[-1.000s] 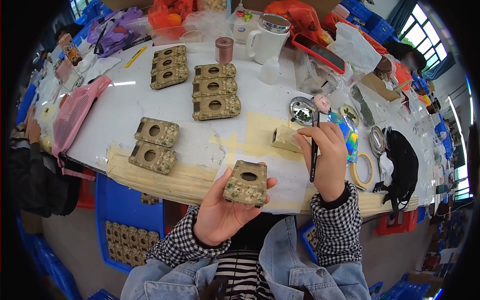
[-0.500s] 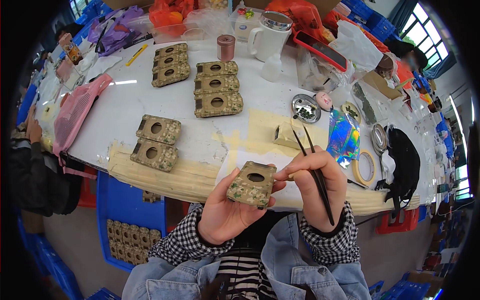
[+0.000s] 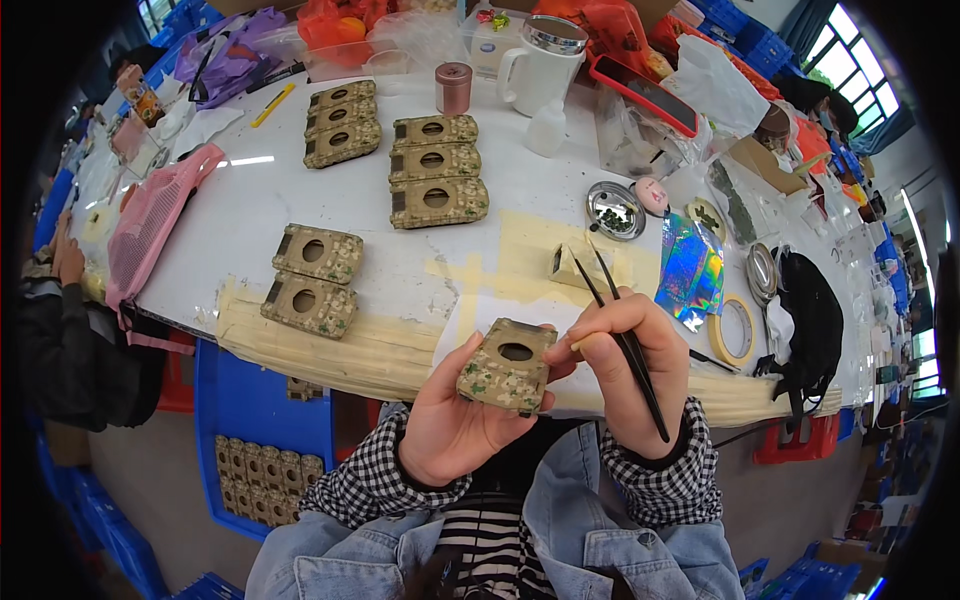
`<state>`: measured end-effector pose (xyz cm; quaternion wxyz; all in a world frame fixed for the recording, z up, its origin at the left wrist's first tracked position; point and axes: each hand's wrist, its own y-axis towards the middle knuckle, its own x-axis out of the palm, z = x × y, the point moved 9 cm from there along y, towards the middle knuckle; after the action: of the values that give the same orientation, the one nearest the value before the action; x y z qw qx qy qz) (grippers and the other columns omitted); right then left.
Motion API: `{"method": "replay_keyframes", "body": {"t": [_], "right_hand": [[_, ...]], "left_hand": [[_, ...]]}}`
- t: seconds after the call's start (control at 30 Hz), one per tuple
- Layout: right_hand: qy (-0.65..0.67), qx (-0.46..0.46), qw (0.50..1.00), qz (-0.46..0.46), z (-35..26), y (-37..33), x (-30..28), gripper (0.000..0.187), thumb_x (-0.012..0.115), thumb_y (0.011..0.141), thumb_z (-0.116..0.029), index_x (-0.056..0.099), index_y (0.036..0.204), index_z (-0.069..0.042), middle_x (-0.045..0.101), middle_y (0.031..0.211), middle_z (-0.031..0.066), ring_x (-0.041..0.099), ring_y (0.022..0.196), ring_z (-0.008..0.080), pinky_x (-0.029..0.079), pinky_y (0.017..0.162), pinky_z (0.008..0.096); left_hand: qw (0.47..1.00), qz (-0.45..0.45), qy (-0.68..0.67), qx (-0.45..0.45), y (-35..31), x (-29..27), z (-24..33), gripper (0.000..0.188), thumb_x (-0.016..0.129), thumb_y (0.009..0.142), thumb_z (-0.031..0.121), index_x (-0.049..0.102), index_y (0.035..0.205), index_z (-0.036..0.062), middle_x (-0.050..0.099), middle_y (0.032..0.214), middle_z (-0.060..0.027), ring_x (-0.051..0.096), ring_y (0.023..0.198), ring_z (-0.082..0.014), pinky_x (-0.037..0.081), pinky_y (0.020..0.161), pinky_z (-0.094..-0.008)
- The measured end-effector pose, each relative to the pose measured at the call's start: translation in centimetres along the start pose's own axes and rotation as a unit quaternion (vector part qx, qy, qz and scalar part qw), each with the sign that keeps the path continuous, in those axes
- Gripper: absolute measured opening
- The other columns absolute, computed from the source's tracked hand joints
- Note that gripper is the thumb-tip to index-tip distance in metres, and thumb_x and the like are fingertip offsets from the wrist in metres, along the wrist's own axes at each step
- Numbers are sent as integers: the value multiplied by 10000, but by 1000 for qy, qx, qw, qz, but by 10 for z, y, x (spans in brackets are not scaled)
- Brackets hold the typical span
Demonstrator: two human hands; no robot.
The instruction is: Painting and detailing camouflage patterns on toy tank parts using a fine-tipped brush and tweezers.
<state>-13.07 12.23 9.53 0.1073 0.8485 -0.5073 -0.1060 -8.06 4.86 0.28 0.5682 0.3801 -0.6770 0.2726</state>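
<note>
My left hand (image 3: pixel 447 432) grips a camouflage model tank hull (image 3: pixel 500 388) with an oval hole in its top. The hull sits tilted over the table's taped front edge. At the hull's right side, my right hand (image 3: pixel 648 350) pinches thumb and forefinger on a tiny yellowish bit (image 3: pixel 580 344), too small to name. The same hand also holds black tweezers (image 3: pixel 650 400), their tips pointing up and away from the hull. A small taped block (image 3: pixel 577 262) stands just beyond the tweezer tips. More camouflage hulls stand in groups farther left, such as a pair (image 3: pixel 312 303) and a row (image 3: pixel 436 203).
A round metal dish (image 3: pixel 603 222) with small dark green parts lies at the right, near a tape roll (image 3: pixel 737 345) and shiny foil packet (image 3: pixel 690 275). A white mug (image 3: pixel 545 75) stands at the back. Below left is a blue tray (image 3: pixel 270 400) of hulls.
My right hand has shifted slightly, with its fingertips still at the hull's right side. The hull is tilted a little differently in my left hand. Little else differs.
</note>
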Motion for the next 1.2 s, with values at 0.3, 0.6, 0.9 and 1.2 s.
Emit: {"method": "replay_keyframes", "body": {"t": [0.3,0.6,0.9,1.2], "right_hand": [[12,17,1000,5,4,-1,-1,112,504,922,-53,516,971,47,574,854,98,628,788,140,543,695,258],[-182,-62,953,234,-1,6,-75,69,556,890,-53,553,897,16,597,769,54,590,715,108,462,635,236],[-500,-144,838,167,5,26,-64,95,666,767,-8,604,839,-12,566,739,100,551,673,247,435,599,312],[-361,-74,925,92,1,-16,-44,494,612,818,-18,387,1248,74,571,1055,195,598,987,245,443,873,340]], "left_hand": [[1000,0,-2,0,0,-2,0,565,274,978,411,262,1379,13,377,1327,-252,556,1054,-313,541,847,-348],[999,-31,23,36,-6,10,12,573,265,979,382,134,1423,46,352,1340,-265,558,1049,-323,552,820,-369],[987,-74,68,122,-19,18,49,705,347,948,422,-25,1443,85,271,1391,-273,541,1039,-337,552,803,-415],[976,-38,123,178,-20,11,67,665,301,952,441,95,1425,22,255,1400,-264,560,1048,-329,580,723,-380]]}}
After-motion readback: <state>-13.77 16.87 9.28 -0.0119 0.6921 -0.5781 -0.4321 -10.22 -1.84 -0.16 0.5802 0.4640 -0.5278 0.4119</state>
